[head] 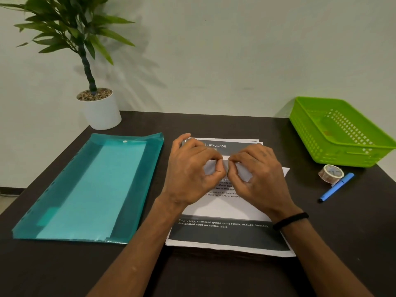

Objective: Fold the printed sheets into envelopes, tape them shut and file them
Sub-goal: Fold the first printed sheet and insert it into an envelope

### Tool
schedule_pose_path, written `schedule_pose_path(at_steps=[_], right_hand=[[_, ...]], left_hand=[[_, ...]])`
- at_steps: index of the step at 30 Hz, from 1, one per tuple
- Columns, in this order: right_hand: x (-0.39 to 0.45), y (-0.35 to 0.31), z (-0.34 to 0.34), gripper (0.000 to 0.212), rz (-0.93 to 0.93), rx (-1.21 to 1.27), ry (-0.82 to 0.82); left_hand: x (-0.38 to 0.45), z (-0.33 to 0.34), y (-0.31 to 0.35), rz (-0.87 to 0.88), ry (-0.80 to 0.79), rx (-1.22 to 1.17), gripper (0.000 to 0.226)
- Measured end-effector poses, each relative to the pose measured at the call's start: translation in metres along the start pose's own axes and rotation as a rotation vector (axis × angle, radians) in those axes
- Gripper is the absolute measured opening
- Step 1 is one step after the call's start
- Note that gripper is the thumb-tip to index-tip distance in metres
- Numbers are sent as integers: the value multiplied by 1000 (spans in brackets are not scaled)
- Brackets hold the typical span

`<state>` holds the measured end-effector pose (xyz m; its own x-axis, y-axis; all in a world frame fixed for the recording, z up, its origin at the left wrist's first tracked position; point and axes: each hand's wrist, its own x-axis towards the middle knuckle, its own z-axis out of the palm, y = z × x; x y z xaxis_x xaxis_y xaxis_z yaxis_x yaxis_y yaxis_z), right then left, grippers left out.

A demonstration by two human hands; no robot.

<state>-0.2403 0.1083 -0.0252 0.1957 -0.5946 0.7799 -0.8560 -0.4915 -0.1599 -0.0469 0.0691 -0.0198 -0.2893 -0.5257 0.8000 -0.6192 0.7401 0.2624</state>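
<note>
Printed sheets [227, 236]: a stack at the middle of the dark surface [214, 275], long axis running near to far, bare room at the near edge.
Folded sheet [214, 168]: on top of the stack, its fold running left to right.
Left hand [190, 168]: fingers curled, pinching the folded sheet.
Right hand [259, 168]: fingers curled, pinching it just beside.
Folder [90, 189]: teal, flat at left, well apart.
Tape [331, 173], pen [335, 187]: right.
Basket [338, 133]: green, far right edge.

On our dark table [214, 275] lie a teal folder [90, 189], printed sheets [225, 239], a tape roll [331, 173], a blue pen [335, 187], a green basket [340, 133] and a potted plant [99, 108].
</note>
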Motion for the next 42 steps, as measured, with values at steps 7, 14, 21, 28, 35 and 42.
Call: schedule_pose_path(at_steps=[7, 14, 21, 28, 35, 42], right_hand=[[4, 15, -10, 10, 34, -72, 73], [1, 39, -23, 9, 218, -100, 88], [5, 35, -34, 10, 455, 166, 219], [10, 22, -29, 75, 626, 595, -23], [6, 35, -28, 22, 743, 709, 20], [7, 39, -31, 10, 710, 658, 29]], left_hand=[[9, -15, -15, -38, 128, 24, 3], [9, -19, -23, -99, 179, 31, 3], [8, -22, -25, -170, 166, -11, 7], [8, -19, -13, -183, 134, -65, 2], [5, -15, -13, -196, 125, -101, 6], [6, -21, -24, -197, 86, -88, 7]])
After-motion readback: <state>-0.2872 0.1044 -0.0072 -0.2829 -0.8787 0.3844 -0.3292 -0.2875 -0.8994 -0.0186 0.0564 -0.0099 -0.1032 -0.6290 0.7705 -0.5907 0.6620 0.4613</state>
